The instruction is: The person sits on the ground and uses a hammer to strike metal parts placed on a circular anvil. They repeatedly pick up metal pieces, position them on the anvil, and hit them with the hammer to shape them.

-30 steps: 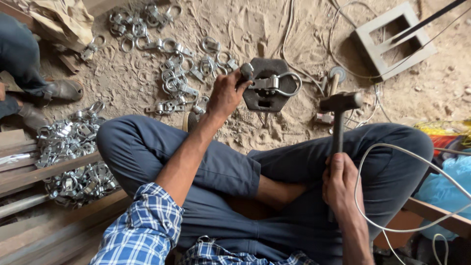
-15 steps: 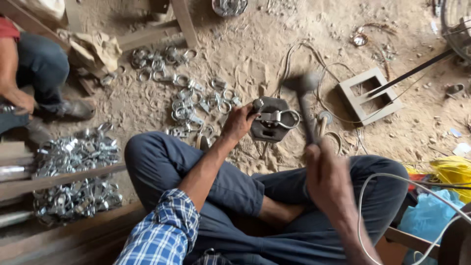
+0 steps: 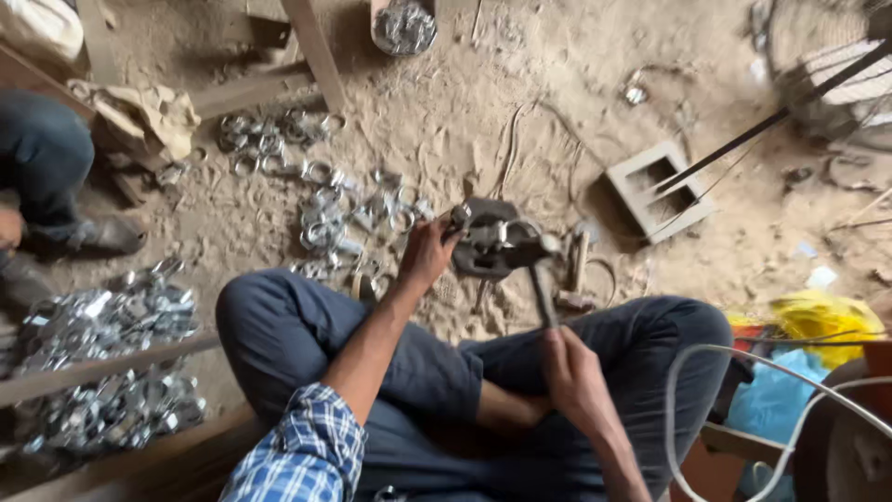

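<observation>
Nearest the camera, the person sits cross-legged on the sandy floor [image 3: 446, 112], in dark blue trousers and a blue checked sleeve. The right hand [image 3: 571, 376] is closed in a fist around the wooden handle of a hammer [image 3: 542, 279], gripping it low down near the lap. The handle slants up and away from the hand, and the blurred metal head lies over the near edge of a dark metal block [image 3: 492, 244] that rests on the floor just beyond the knees.

The left hand [image 3: 429, 251] reaches forward past the left knee, fingers curled and pinched on a small shiny metal clamp piece [image 3: 458, 218] at the block's left upper edge, holding it against the block. A white cable [image 3: 688, 372] loops across the right knee.

Just left of the block, loose metal ring clamps [image 3: 325, 218] lie scattered over the sand. Further left, a large heap of the same shiny clamps [image 3: 102, 363] lies behind a wooden bar [image 3: 93, 367]. To the right of the block sits a grey rectangular frame [image 3: 655, 191] with two openings, a dark rod leaning into it. A yellow bag [image 3: 822, 316] lies at the right edge.

At the far left another person's trouser leg and shoe [image 3: 88, 234] show. At the top, a small container of metal parts [image 3: 402, 26] stands beside a wooden plank [image 3: 311, 51].
</observation>
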